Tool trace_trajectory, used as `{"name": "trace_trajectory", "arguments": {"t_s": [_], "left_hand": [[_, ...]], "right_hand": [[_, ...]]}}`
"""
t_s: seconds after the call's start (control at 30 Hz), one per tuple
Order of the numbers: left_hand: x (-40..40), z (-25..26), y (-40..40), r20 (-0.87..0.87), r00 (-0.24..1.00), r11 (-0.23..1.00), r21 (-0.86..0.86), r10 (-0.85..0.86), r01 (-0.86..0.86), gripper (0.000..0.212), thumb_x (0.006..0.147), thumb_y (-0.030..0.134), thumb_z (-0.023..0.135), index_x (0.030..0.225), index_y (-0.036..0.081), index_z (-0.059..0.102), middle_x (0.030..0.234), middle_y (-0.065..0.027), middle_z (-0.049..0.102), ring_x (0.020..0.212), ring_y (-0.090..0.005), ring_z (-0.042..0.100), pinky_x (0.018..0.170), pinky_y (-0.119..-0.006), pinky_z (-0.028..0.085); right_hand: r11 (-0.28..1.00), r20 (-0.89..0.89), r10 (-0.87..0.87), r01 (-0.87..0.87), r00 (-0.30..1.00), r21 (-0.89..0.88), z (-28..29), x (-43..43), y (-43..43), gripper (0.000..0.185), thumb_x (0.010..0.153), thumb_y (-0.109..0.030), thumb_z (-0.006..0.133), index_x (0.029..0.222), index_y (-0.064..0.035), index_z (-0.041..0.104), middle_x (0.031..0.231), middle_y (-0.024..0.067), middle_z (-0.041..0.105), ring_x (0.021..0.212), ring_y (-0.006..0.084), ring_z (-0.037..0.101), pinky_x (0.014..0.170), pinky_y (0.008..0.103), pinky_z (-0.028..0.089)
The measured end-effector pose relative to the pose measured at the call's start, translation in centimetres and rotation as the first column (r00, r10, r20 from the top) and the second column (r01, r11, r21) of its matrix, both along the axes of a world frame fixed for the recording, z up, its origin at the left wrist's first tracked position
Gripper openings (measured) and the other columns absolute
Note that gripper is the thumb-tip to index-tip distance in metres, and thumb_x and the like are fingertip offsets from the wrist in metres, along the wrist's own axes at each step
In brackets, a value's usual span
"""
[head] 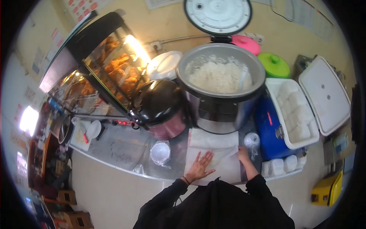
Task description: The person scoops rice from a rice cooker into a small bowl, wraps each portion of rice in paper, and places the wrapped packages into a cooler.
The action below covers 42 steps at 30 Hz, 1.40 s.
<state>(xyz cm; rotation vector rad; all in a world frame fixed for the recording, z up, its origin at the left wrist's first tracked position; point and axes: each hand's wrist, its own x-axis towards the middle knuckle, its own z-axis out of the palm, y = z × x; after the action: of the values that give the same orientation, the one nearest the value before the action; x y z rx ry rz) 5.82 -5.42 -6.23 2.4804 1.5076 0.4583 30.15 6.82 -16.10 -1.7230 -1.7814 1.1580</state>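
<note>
Pale wrapping paper (211, 166) lies on the metal counter before me, its upper part folded over or overlapped by another sheet. My left hand (200, 167) rests flat on it, fingers spread, palm down. At the paper's right edge, my right hand (243, 156) pinches a lifted corner between its fingers. Just behind the paper stands a large rice cooker (223, 111), its lid (218, 14) raised, with white cooked rice (217, 75) and what looks like a pale scoop inside. A plastic-wrapped roll (252, 140) sits right of my right hand. Left of the paper is a white bowl (160, 153) in clear plastic.
A lit glass display case (114, 68) holds fried chicken. A dark-lidded pot (163, 114) stands beside the cooker. At right, an open blue cooler (270, 128) contains wrapped white portions (296, 114); more white packets (276, 167) line the counter edge. A red-handled knife (85, 138) lies far left.
</note>
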Motion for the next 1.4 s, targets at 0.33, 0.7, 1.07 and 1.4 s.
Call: {"name": "trace_trajectory", "arguments": {"t_s": [0.33,0.7,1.07,1.4], "left_hand": [[0.5,0.5,-0.8,0.168,0.982,0.989,-0.109,-0.082,0.101,0.07,0.082,0.047,0.041,0.13,-0.001,0.024,0.135,-0.0168,0.025,0.127,-0.025,0.022,0.105,-0.046,0.003],[-1.4,1.8,1.3,-0.042,0.969,0.968,-0.075,-0.243,0.239,0.06,0.072,0.044,0.055,0.112,-0.001,0.048,0.121,-0.0145,0.045,0.116,-0.0235,0.039,0.101,-0.048,0.018],[-2.8,1.0,8.7,0.117,0.955,0.95,-0.125,-0.273,0.287,0.021,0.073,0.027,0.059,0.083,0.009,0.065,0.079,-0.0112,0.063,0.074,-0.0286,0.058,0.072,-0.035,0.046],[-0.5,1.7,6.8,0.154,0.979,0.935,0.348,-0.131,0.07,0.049,0.072,0.025,0.063,0.115,0.008,0.046,0.112,-0.0136,0.053,0.103,-0.026,0.051,0.092,-0.041,0.035]], "right_hand": [[0.655,-0.391,-0.139,-0.211,0.91,-0.725,9.0,3.0,-10.9,0.031,0.082,-0.037,0.043,0.103,-0.0147,0.051,0.054,-0.0004,0.048,0.04,0.0111,0.039,0.034,0.0255,0.03],[0.521,-0.522,-0.852,-0.169,-0.04,-0.837,10.6,-2.3,-9.8,0.026,0.081,0.0,0.052,0.105,0.0048,0.044,0.104,0.0141,0.05,0.101,0.0198,0.051,0.084,0.0253,0.047],[0.535,0.354,0.504,-0.606,0.788,0.588,14.0,-6.7,-10.4,0.047,0.081,-0.019,0.044,0.122,0.0026,0.036,0.117,0.0187,0.047,0.114,0.0285,0.042,0.089,0.038,0.04],[0.438,0.698,0.341,-0.763,0.63,0.475,9.7,-4.7,-8.0,0.043,0.077,-0.011,0.041,0.118,0.0023,0.04,0.123,0.0167,0.042,0.116,0.0273,0.039,0.09,0.0369,0.038]]}}
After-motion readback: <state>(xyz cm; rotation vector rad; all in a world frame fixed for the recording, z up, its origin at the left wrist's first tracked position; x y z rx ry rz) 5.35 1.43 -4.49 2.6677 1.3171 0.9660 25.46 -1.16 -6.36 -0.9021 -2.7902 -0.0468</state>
